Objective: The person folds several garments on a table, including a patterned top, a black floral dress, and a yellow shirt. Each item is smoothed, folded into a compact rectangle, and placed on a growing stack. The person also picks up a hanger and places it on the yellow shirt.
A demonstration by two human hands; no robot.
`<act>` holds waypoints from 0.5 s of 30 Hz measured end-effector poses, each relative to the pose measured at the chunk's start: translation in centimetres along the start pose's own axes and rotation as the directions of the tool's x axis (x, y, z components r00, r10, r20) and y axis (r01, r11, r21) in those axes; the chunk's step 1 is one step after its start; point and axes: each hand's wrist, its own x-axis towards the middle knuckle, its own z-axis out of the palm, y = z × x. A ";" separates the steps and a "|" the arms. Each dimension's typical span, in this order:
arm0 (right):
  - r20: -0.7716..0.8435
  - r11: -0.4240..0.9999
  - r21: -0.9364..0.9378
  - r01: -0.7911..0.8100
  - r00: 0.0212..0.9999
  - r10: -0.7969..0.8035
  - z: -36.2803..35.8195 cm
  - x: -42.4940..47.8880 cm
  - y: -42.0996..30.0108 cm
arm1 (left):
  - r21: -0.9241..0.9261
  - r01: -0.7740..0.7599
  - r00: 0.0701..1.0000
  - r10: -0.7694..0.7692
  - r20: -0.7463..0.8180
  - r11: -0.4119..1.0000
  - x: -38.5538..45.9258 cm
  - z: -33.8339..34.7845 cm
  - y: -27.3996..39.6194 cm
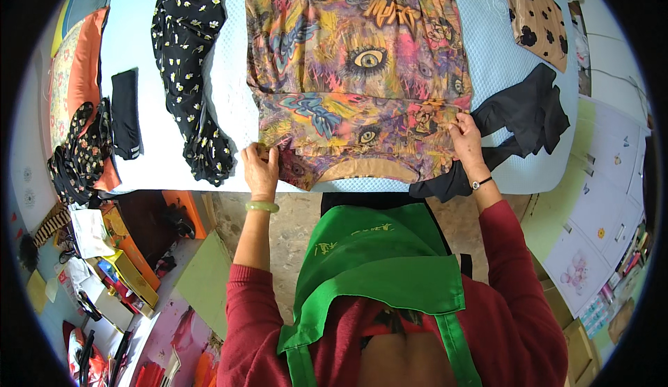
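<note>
A multicoloured shirt printed with eyes and graffiti (360,58) lies spread on a light blue quilted bed cover (235,63), its neckline towards me. Across the shirt runs a fold line, below which the fabric lies doubled. My left hand (261,170) pinches the shirt's near left corner between thumb and fingers. On the other side, my right hand (466,139) grips the shirt's right edge near the end of the fold. A crumpled black garment (514,113) lies beside and partly under my right hand and wrist.
Left of the shirt lie a black daisy-print garment (190,63) and a folded black cloth (125,113). A tan garment with black flowers (537,21) is at the upper right. A dark floral garment (78,152) hangs at the left edge. White cabinets (600,178) stand right.
</note>
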 end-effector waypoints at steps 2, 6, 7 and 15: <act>0.007 0.999 0.013 0.048 0.999 -0.048 -0.4 -0.2 -0.4 | -0.050 0.085 0.996 -0.083 0.031 0.995 -0.7 0.6 -1.4; -0.006 0.946 -0.300 0.126 0.991 -0.134 -0.8 -0.8 -1.6 | -0.151 0.184 0.982 -0.189 -0.024 0.971 -0.3 -0.3 -2.0; 0.004 0.906 -0.404 0.130 0.990 -0.140 -0.8 -1.2 -2.3 | -0.127 0.183 0.982 -0.187 -0.025 0.975 -0.4 -0.3 -2.5; 0.058 0.888 -0.394 0.237 0.971 -0.233 -2.1 -5.6 -2.6 | -0.315 0.283 0.950 -0.310 -0.036 0.906 -3.9 0.7 -2.9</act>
